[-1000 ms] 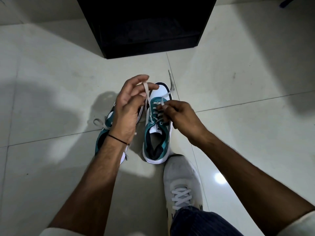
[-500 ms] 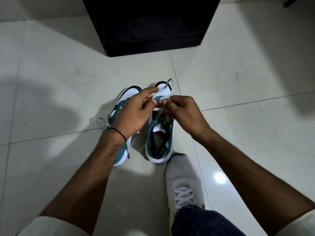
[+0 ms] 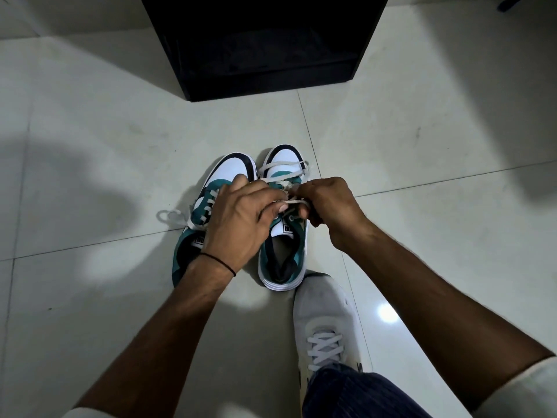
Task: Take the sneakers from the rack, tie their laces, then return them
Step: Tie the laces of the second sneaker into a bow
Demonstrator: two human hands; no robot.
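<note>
Right now both hands meet over the right sneaker (image 3: 283, 254) on the floor (image 3: 90, 164), toe twd the rack (image 3: 265, 49). Left hand (image 3: 241, 218) & right hand (image 3: 328, 203) each pinch its lace (image 3: 294, 202), so tightening pulls sideways, across the shoe's length.

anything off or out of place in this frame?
Nothing damaged or spilled. Only oddity: the left sneaker has a lace loop trailing onto the floor tile beside it. Both hands, left hand and right hand, are pinching laces over the right sneaker.
</note>
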